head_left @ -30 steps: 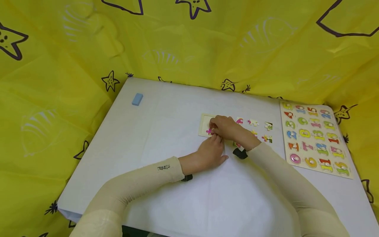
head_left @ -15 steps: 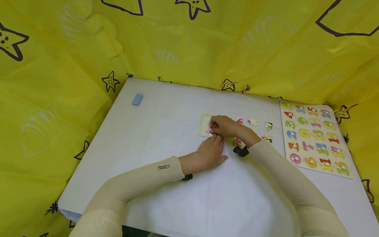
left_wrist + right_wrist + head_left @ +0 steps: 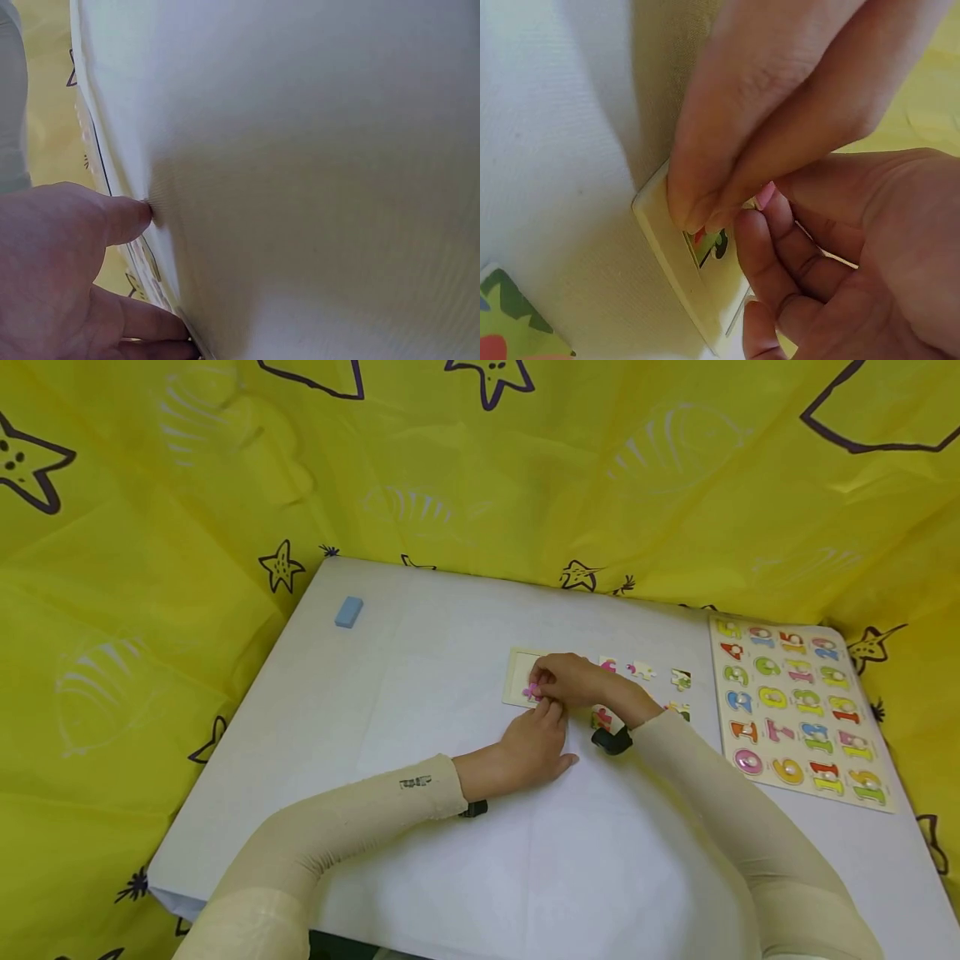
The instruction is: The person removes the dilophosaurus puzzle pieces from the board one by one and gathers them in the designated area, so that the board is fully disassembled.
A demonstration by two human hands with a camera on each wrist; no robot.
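Note:
A small pale puzzle tray (image 3: 513,680) lies on the white table, partly hidden by both hands. Over its near part, my right hand (image 3: 573,682) pinches a pink jigsaw piece (image 3: 530,692) between thumb and fingers. In the right wrist view only a pink bit of that piece (image 3: 766,195) shows at the fingertips. My left hand (image 3: 527,753) reaches to the tray's near edge. Its fairly straight fingers (image 3: 731,142) rest on the rim and on a green and red piece (image 3: 715,244) set in the tray corner. The left thumb sticks out apart from the fingers.
Several loose jigsaw pieces lie right of the tray, among them a white one (image 3: 642,671) and a green one (image 3: 680,679). A number board (image 3: 806,714) occupies the table's right side. Far left is a blue block (image 3: 348,612). A yellow curtain (image 3: 465,468) hangs behind.
The pink piece shifts and tilts slightly in my right fingers, over the same part of the tray. My right wrist moves a little; the left hand stays put.

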